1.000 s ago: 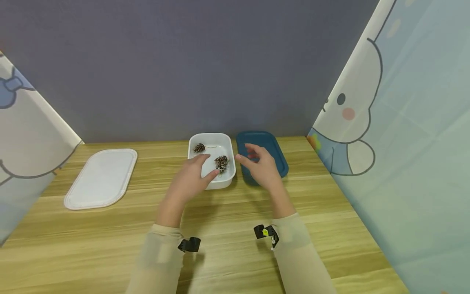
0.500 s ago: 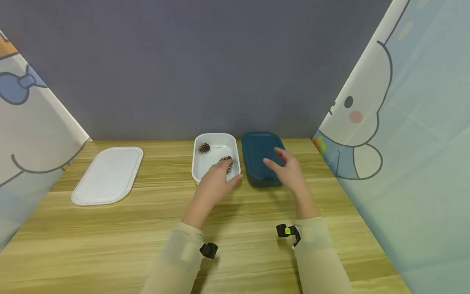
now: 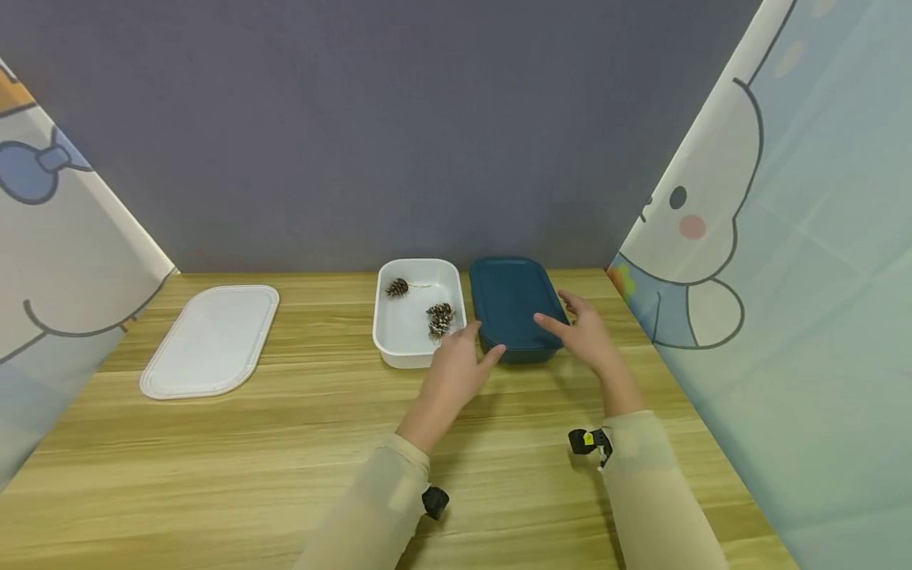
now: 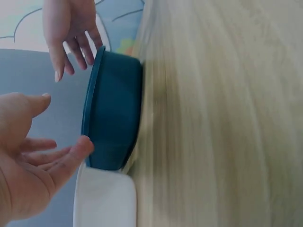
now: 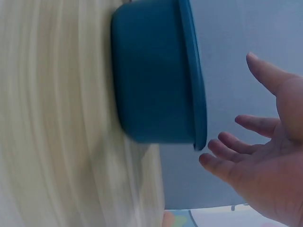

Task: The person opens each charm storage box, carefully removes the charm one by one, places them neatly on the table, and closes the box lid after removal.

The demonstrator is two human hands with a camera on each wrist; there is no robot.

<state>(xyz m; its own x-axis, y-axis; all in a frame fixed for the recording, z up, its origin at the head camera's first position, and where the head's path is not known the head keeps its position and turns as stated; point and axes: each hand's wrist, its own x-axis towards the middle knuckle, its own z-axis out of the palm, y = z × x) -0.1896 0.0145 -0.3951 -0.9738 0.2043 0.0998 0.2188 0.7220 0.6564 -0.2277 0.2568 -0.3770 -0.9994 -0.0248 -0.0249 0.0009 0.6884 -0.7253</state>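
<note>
A dark blue lidded box (image 3: pixel 514 305) stands on the wooden table between my two hands. My left hand (image 3: pixel 456 366) hovers at its near left corner, fingers spread, overlapping the gap beside the white box. At the right side of the blue box, my right hand (image 3: pixel 587 336) reaches in with thumb and fingers apart. In the right wrist view, the fingertips (image 5: pixel 210 161) are close to the blue lid's rim. Left of the blue box is the open white box (image 3: pixel 409 348). Inside it lie a pine cone (image 3: pixel 397 288) at the back and more pine cones (image 3: pixel 441 318) at the right.
A flat white lid (image 3: pixel 212 340) lies on the table (image 3: pixel 249 459) at the left. Behind the boxes rises a grey wall panel (image 3: pixel 399 134). Printed cartoon panels (image 3: pixel 819 277) stand on both sides.
Both hands have moved to the right, the left from over the white box to the blue box's near left corner, the right to its right side. The boxes and lid stay in place.
</note>
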